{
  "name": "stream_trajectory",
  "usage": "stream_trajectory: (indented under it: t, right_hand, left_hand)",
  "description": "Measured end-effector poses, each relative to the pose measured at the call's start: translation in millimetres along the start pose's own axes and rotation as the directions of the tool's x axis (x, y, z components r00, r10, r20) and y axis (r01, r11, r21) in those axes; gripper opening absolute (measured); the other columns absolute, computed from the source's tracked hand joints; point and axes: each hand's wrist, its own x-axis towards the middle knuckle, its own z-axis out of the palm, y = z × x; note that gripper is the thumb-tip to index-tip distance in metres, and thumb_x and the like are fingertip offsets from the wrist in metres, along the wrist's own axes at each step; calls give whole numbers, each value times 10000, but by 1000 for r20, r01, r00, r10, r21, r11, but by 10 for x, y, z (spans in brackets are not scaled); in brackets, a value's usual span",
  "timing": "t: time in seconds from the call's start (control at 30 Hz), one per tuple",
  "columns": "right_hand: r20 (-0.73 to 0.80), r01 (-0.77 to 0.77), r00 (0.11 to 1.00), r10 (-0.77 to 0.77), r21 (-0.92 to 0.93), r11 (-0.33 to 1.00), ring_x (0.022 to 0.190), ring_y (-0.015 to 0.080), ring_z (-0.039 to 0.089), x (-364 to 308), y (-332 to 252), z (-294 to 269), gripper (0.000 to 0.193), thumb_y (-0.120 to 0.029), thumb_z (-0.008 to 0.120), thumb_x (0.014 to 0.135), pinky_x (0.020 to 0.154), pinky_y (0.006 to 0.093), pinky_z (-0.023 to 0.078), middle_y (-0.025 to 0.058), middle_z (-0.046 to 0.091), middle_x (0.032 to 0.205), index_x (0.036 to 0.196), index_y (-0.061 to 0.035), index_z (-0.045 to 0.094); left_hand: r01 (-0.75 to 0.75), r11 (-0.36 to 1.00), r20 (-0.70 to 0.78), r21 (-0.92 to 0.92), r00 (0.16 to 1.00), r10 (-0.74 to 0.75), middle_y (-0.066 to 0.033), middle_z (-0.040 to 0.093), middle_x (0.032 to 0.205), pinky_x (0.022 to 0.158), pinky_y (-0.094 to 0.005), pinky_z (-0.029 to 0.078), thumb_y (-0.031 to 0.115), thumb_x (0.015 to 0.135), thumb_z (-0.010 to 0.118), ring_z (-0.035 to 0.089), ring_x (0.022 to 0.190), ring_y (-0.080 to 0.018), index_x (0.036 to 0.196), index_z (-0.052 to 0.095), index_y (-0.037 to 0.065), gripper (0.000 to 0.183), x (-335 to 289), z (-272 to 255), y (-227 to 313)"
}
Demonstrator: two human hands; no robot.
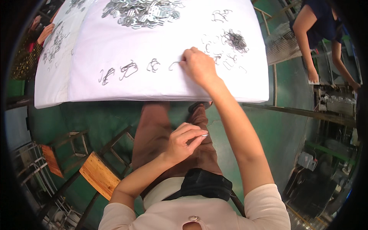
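My right hand (198, 67) rests on the white-covered table (126, 46), fingers curled and pressed together. Its fingertips meet the end of a thin, dark, curved wire piece (174, 65). Over my lap, away from the table, my left hand (184, 141) pinches a small silvery metal piece (205, 135) between thumb and fingers. Small groups of similar curved wires (129, 69) lie in a row along the near side of the table. A denser heap of dark wires (235, 41) lies right of my right hand, with loose ones scattered around it.
A large pile of shiny flat metal pieces (142, 13) covers the far middle of the table. Another person's hand (46, 32) is at the left edge beside more wires. A second person (318, 27) works at the right. Wooden-topped stools (99, 174) stand at lower left.
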Motion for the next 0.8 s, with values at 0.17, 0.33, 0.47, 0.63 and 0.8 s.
stream_trajectory:
  t: [0.17, 0.33, 0.47, 0.63, 0.8]
  right_hand:
    - [-142, -37, 988, 60, 164, 986, 809, 286, 597, -305, -1, -68, 101, -134, 602, 783, 691, 404, 491, 112, 557, 899, 874, -90, 595]
    - [-263, -231, 929, 261, 140, 963, 753, 247, 584, -708, 554, -289, 276, -72, 542, 839, 672, 363, 473, 82, 547, 873, 1083, -178, 619]
    - [-132, -310, 942, 310, 17, 950, 720, 259, 564, -803, 669, -337, 424, -35, 495, 837, 662, 369, 470, 77, 498, 832, 1187, -256, 586]
    - [-103, -282, 956, 275, -62, 957, 760, 251, 582, -715, 604, -339, 459, 17, 475, 766, 676, 372, 485, 83, 505, 875, 1126, -225, 622]
    - [-326, -379, 857, 399, 127, 917, 761, 265, 599, -707, 697, -371, 181, -75, 525, 838, 670, 384, 474, 81, 559, 903, 953, -138, 649]
  left_hand:
    - [5, 999, -2, 35, 1000, -5, -60, 625, 812, 618, -293, 471, -9, 707, 693, 572, 714, -200, 863, 674, 47, 167, 32, 7, 12]
    - [-15, 999, 6, 38, 1000, 15, -59, 626, 812, 617, -291, 473, -14, 703, 697, 574, 715, -202, 858, 674, 53, 170, 83, -2, 34]
    - [-20, 999, 27, 38, 999, 19, -59, 628, 815, 617, -289, 474, -17, 698, 701, 577, 716, -203, 858, 673, 56, 178, 111, -9, 54]
    - [-24, 999, 43, 49, 999, 22, -60, 627, 811, 617, -290, 474, -17, 697, 700, 575, 712, -203, 855, 672, 53, 175, 122, -14, 56]
    - [-39, 998, 29, 43, 999, 38, -70, 635, 804, 614, -281, 467, -42, 678, 693, 580, 720, -192, 844, 681, 42, 186, 119, -29, 28]
